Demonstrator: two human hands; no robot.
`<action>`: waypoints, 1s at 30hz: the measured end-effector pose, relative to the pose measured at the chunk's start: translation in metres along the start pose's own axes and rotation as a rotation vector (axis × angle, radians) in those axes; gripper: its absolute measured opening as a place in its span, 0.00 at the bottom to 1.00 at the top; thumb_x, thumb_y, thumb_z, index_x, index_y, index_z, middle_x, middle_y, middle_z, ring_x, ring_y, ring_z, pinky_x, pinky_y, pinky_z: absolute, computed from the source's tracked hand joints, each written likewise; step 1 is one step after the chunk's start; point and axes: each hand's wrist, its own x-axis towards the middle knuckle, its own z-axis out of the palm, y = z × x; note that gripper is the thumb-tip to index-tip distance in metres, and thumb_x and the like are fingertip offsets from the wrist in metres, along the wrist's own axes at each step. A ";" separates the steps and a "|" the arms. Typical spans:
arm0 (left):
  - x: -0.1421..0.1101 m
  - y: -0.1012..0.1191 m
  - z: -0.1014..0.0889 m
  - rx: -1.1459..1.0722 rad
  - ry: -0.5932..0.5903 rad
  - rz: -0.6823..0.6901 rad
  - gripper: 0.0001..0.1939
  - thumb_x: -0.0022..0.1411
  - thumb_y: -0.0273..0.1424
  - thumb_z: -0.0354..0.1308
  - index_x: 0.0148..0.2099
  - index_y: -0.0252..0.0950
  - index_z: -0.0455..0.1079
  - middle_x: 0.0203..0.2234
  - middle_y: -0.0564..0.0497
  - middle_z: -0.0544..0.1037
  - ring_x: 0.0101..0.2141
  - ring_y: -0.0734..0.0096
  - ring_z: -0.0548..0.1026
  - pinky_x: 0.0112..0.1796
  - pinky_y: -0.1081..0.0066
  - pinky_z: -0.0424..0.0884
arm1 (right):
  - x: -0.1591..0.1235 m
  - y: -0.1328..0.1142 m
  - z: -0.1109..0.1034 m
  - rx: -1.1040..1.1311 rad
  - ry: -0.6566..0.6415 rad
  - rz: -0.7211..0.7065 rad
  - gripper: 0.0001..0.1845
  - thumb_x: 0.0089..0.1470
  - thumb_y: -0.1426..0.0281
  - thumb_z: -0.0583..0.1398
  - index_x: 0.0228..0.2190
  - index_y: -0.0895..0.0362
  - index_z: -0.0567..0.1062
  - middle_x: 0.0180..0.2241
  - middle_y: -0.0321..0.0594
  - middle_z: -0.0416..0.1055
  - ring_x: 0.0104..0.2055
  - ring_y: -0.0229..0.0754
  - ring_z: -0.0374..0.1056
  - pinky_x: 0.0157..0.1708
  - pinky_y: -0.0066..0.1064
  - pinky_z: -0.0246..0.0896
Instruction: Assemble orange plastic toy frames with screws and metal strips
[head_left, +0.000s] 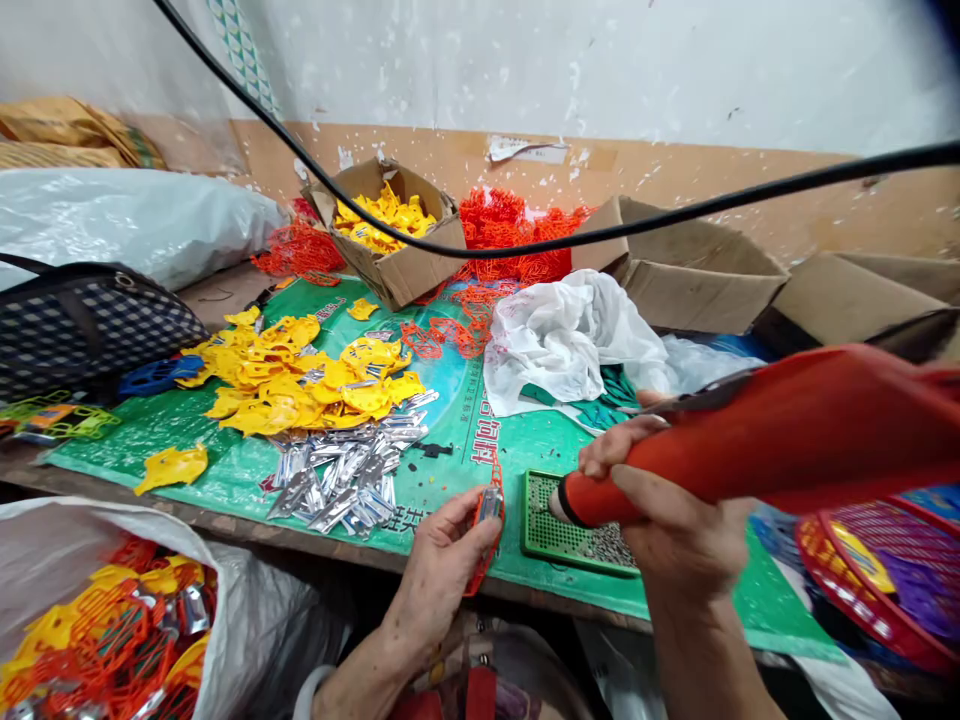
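My left hand is closed on an orange plastic frame with a silver metal piece at the front edge of the green mat. My right hand grips a large orange power screwdriver whose nose points left and down at a small green screw tray holding several tiny screws. A pile of silver metal pieces lies just left of my left hand. Beyond it is a heap of yellow plastic parts.
Cardboard box of yellow parts and orange frames at the back. White plastic bag, open boxes at right. Chequered bag at left. Sack of assembled pieces lower left. Black cable hangs across.
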 end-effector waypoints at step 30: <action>0.012 0.017 -0.002 0.227 -0.052 -0.061 0.15 0.55 0.37 0.63 0.42 0.32 0.78 0.28 0.51 0.74 0.25 0.74 0.69 0.23 0.77 0.69 | -0.009 0.043 -0.021 -0.222 -0.059 0.043 0.08 0.43 0.74 0.66 0.25 0.54 0.70 0.24 0.32 0.70 0.25 0.40 0.67 0.30 0.39 0.65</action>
